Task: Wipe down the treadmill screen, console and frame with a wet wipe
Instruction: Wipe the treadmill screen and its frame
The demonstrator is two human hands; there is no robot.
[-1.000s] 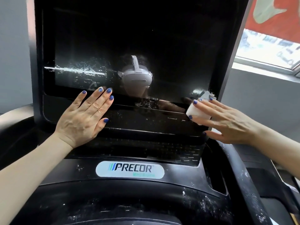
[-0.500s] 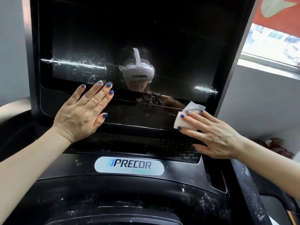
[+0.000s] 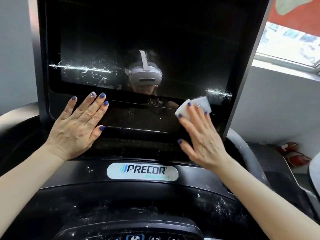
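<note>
Two hands on the treadmill console [image 3: 138, 191], one wet wipe. Left hand [image 3: 78, 129] lies flat, fingers straight and together, on the glossy panel below the screen [image 3: 155, 40]. Right hand [image 3: 200, 135] presses the folded white wet wipe [image 3: 199, 103] under straight, spread fingers at the screen's lower right edge. One oval badge [image 3: 142, 171] reads "PRECOR"; smaller line beneath unreadable. White streaks and specks on screen and console. Red object [image 3: 292, 153] on floor at right, blurred.
</note>
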